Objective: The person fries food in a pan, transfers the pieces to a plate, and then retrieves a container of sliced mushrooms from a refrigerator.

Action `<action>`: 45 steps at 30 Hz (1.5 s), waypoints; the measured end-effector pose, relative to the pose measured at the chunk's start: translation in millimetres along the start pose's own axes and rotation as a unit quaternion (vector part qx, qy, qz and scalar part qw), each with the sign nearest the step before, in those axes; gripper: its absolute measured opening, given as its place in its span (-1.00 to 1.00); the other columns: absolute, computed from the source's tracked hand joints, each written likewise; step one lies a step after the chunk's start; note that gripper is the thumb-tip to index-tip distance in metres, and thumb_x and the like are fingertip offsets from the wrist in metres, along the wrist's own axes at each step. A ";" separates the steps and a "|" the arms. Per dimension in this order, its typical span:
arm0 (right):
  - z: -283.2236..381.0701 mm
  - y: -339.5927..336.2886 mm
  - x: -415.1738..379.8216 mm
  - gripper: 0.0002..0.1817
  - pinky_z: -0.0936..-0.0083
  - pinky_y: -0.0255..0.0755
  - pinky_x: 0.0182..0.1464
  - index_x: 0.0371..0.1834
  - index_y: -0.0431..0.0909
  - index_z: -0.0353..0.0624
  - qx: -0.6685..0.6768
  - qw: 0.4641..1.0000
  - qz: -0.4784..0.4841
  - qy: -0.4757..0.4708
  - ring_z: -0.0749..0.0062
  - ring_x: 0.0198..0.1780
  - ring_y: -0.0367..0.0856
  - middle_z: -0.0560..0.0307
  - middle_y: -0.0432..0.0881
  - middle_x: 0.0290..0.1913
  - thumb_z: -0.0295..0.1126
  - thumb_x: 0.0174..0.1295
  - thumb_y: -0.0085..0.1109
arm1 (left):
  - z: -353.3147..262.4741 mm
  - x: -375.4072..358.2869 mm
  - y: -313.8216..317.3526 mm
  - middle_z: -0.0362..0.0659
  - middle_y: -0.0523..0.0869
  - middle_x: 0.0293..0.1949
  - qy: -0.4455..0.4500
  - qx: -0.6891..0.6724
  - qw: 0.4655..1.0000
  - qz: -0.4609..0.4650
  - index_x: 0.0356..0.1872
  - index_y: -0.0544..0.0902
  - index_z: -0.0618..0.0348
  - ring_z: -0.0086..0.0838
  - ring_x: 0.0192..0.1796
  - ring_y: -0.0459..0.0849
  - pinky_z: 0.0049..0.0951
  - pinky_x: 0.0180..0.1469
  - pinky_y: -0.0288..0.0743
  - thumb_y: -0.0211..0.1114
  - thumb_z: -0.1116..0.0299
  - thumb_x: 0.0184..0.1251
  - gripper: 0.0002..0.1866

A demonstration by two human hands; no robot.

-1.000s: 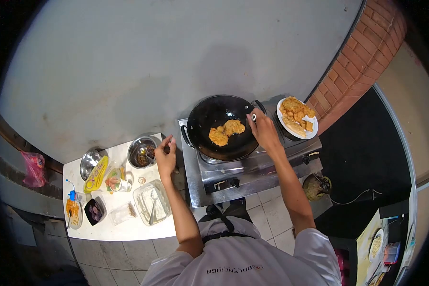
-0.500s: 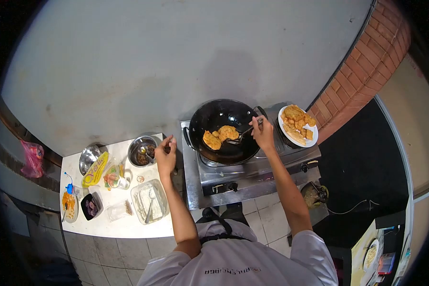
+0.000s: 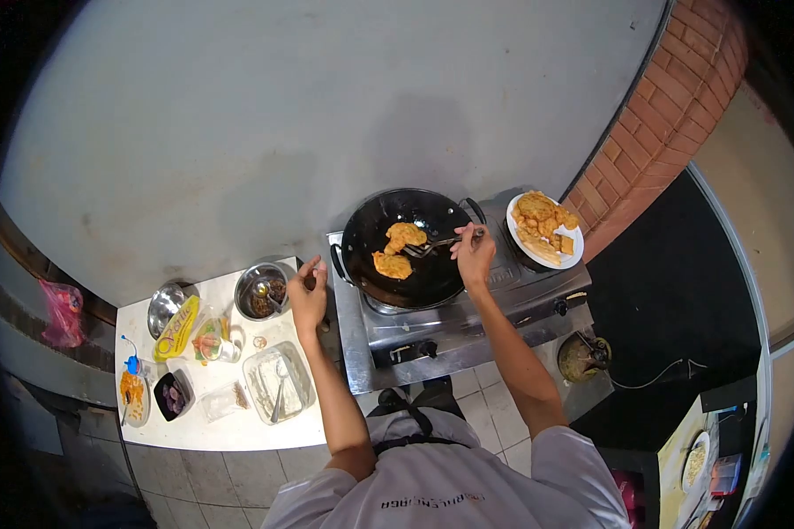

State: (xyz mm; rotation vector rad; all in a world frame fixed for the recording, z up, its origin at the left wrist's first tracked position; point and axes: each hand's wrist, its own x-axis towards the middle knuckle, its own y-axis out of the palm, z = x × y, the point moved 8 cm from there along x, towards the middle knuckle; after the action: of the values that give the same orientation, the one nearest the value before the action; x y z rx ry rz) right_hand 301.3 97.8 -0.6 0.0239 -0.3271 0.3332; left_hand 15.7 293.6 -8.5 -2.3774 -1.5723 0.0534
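Observation:
Two golden fried pieces lie in the black wok [image 3: 415,291] on the stove. The upper piece [image 3: 406,236] has the slotted end of a dark spatula [image 3: 422,249] against its right side; the lower piece [image 3: 392,265] sits just beneath it. My right hand [image 3: 473,253] is closed round the spatula's handle at the wok's right rim. To the left of the wok, my left hand [image 3: 309,286] hovers near the table edge with its fingers curled and partly apart, holding nothing. A white plate [image 3: 571,257] of fried pieces rests right of the wok.
On the white table [image 3: 238,434] stand a metal bowl [image 3: 261,291] with dark contents, a tub of white powder [image 3: 278,382], a black bowl [image 3: 171,396], a yellow packet [image 3: 177,330] and a plate of orange bits [image 3: 133,397]. A pot [image 3: 582,357] stands beside the stove.
The two fried pieces, side by side before, now lie one above the other. My right hand and the spatula have shifted slightly left and down. My left hand remains raised beside the wok.

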 end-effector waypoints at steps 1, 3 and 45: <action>-2.0 -1.5 -0.2 -0.70 0.61 0.37 -0.68 -0.39 0.44 -0.36 0.031 0.999 -0.017 0.012 0.55 -0.67 0.52 0.10 0.58 -0.51 -0.31 0.36 -0.05 | -0.6 0.4 -1.4 -0.15 0.58 -0.32 0.028 -0.006 0.999 -0.020 -0.01 0.58 0.35 -0.55 -0.28 0.47 -0.51 -0.21 0.35 0.22 0.28 0.29 -0.64; -0.3 -1.2 0.0 -0.70 0.62 0.37 -0.68 -0.39 0.44 -0.37 0.037 0.999 -0.022 0.006 0.55 -0.67 0.52 0.10 0.57 -0.51 -0.31 0.36 -0.06 | -3.1 -0.1 -4.3 -0.31 0.51 -0.54 0.055 -0.012 0.998 -0.040 -0.04 0.59 0.36 -0.71 -0.51 0.35 -0.65 -0.46 0.27 0.24 0.32 0.27 -0.66; 10.5 -29.1 -99.0 -0.84 0.68 0.35 -0.56 -0.23 0.41 -0.34 0.122 0.990 0.071 -0.003 0.65 -0.54 0.47 0.04 0.58 -0.22 -0.44 0.38 -0.11 | -10.0 -2.8 -9.0 -0.26 0.56 -0.46 0.041 0.000 0.999 -0.034 -0.02 0.58 0.36 -0.70 -0.45 0.38 -0.66 -0.41 0.31 0.23 0.28 0.28 -0.64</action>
State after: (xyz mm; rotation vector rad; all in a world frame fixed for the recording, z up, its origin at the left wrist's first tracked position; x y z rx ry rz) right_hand 219.1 38.1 -21.4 0.2430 -0.2934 0.5131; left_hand 8.4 292.1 3.1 -2.2930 -1.6132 -0.0584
